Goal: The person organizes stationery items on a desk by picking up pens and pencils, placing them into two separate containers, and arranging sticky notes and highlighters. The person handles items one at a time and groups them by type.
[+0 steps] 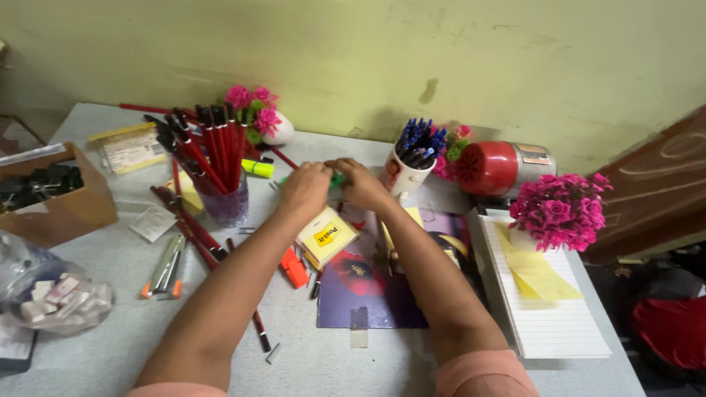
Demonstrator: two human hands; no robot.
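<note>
My left hand (305, 190) and my right hand (362, 184) meet over the middle of the grey table (110, 272), fingers closed together on a small green object (337, 179) that is mostly hidden between them. Just below my left hand lies a yellow sticky-note pad (326, 236). A glass cup of red pencils (220, 195) stands to the left. To the right of my hands stands a white cup of blue pens (412, 165).
A purple folder (360, 290), an orange marker (294, 268), a yellow highlighter (257, 167) and loose red pencils lie around. A lined notepad (548, 323), pink flowers (562, 209), a red canister (500, 167), a cardboard box (55, 198) and a bag of erasers (55, 294) ring the table.
</note>
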